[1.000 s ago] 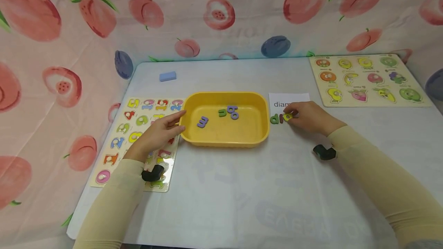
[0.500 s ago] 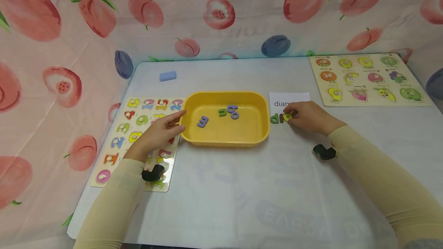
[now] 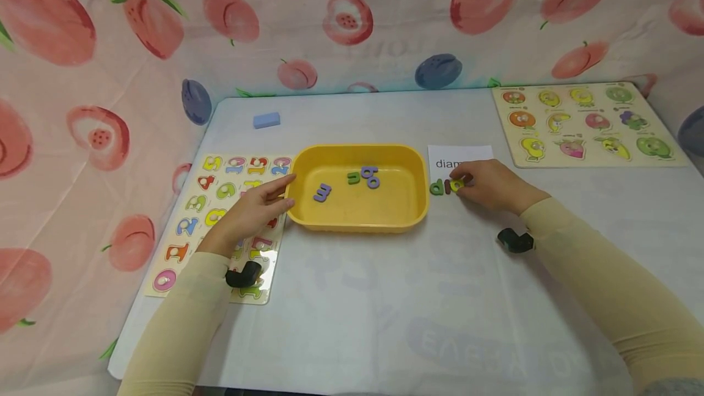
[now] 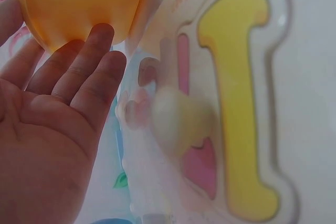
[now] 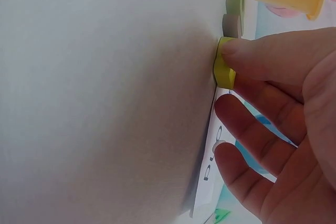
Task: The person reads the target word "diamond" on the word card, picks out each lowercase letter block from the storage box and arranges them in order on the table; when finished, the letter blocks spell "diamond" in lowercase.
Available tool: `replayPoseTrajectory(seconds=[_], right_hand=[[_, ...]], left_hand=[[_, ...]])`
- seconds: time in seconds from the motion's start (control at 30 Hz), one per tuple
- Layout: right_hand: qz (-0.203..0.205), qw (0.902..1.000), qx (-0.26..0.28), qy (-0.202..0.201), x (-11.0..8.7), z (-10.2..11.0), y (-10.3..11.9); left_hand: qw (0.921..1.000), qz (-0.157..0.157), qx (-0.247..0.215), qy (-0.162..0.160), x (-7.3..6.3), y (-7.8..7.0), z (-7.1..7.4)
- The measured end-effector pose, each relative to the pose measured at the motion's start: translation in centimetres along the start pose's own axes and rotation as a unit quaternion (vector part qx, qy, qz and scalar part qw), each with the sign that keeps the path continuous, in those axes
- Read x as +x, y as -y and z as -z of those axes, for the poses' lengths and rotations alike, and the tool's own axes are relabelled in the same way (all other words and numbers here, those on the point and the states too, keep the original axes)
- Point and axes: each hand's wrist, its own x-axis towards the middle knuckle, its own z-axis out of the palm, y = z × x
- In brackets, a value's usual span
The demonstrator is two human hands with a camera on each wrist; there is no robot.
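Note:
My left hand rests its outstretched fingers against the left end of a yellow plastic tray; in the left wrist view the fingertips lie at the tray's outer wall. Inside the tray are a purple "m", a green "n" and two more purple letters. Right of it, my right hand pinches a yellow letter between thumb and index finger, down at the table. This letter stands in a row after a green "d" and a dark red "i". A white card behind reads "diam", the rest hidden by my hand.
Under my left forearm lies a number puzzle board with knobbed pieces. A fruit puzzle board occupies the far right corner. Near the back left sits a blue block. Fruit-print cloth hangs behind and left of the white table.

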Motion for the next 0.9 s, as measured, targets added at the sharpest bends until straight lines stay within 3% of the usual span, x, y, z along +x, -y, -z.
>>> replayPoseTrajectory(seconds=[0.9], right_hand=[[-0.023, 0.9996, 0.014, 0.007, -0.44, 0.8, 0.21]], left_hand=[[1.0, 0.003, -0.001, -0.001, 0.01, -0.04, -0.04]])
